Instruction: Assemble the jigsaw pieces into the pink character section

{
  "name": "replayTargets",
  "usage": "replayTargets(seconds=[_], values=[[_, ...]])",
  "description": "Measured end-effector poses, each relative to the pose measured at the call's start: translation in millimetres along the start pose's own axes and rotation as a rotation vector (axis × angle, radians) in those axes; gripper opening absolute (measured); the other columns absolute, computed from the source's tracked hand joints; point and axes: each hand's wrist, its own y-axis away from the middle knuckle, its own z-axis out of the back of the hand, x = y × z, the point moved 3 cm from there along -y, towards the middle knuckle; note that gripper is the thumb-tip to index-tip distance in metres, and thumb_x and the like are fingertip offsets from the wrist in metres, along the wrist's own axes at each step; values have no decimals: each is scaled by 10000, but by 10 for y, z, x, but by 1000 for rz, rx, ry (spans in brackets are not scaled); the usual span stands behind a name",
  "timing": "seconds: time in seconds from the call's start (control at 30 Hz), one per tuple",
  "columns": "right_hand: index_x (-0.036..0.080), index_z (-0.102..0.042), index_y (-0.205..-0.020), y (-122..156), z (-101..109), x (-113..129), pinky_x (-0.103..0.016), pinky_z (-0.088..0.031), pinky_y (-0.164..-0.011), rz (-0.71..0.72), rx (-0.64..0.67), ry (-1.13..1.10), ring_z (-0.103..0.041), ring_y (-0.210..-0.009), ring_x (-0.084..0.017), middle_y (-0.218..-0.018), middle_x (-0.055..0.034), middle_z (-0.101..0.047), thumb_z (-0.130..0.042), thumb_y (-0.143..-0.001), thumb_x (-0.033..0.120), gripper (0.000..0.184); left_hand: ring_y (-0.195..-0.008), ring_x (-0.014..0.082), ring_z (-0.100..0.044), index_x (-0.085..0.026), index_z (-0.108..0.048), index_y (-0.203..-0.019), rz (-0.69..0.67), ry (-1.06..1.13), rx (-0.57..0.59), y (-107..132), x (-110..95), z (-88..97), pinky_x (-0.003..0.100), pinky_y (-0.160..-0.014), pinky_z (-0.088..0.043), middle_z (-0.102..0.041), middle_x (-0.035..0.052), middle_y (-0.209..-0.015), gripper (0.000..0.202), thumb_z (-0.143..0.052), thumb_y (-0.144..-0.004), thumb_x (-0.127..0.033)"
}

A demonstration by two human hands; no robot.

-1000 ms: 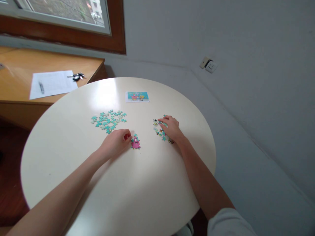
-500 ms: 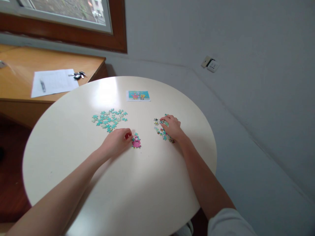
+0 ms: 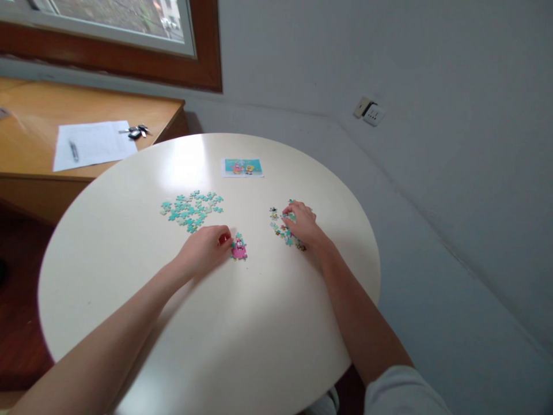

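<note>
A small joined patch of jigsaw puzzle, pink with a cartoon face and bits of turquoise, lies flat on the white round table. My left hand is beside it, thumb and fingers curled into a pinch at the patch's left edge; what sits between the fingertips is too small to make out. Over a pile of mixed-colour puzzle pieces on the right is my right hand, palm down, thumb and index finger apart among the pieces. The hand covers part of this pile.
Turquoise and pale green puzzle pieces are spread left of centre. A picture card with two cartoon figures lies toward the far edge. On the wooden desk at left are a paper sheet, a pen and keys.
The thumb and index finger of my right hand have shifted slightly over the pile, with a gap showing between them. My left hand stays by the patch. The view has drifted very little.
</note>
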Motion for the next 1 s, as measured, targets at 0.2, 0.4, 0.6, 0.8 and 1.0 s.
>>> replayTargets(seconds=[0.2,0.4,0.6,0.8,1.0], values=[[221,-600,-880,15,40,44,-443,-305,-962,31,-41,-19,-472,-1112,-251,-1178,-78,-546,-593,-732,195,151,-625,182,-543,-194,-573,-711,7,3,3,-1,0,-1,260,-550,-343,-628,45,-701,243,-387,-789,-330],[209,-606,-846,0,89,85,-440,-332,-923,43,-34,-20,-541,-988,-238,-977,-54,-642,-610,-710,187,138,-645,188,-549,-198,-578,-726,5,10,3,3,-3,4,261,-561,-352,-633,48,-721,250,-380,-792,-336],[185,-589,-802,-18,71,70,-309,-441,-768,101,-28,-233,-571,-701,-133,-726,9,-627,-594,-666,139,144,-633,182,-544,-199,-581,-726,-6,11,-6,-11,15,-9,256,-565,-351,-630,45,-707,253,-385,-794,-342],[164,-619,-776,-24,60,58,-274,-460,-708,116,-81,-319,-564,-649,-122,-671,2,-614,-561,-690,162,104,-632,180,-548,-191,-585,-732,-7,2,-3,-6,20,-20,249,-555,-347,-639,49,-715,247,-390,-793,-330],[152,-685,-896,-10,107,107,-279,-469,-720,166,-119,-407,-577,-680,-130,-781,-41,-658,-520,-723,187,242,-630,181,-542,-193,-579,-716,12,-1,5,7,-12,13,249,-547,-341,-631,45,-707,247,-387,-794,-328]])
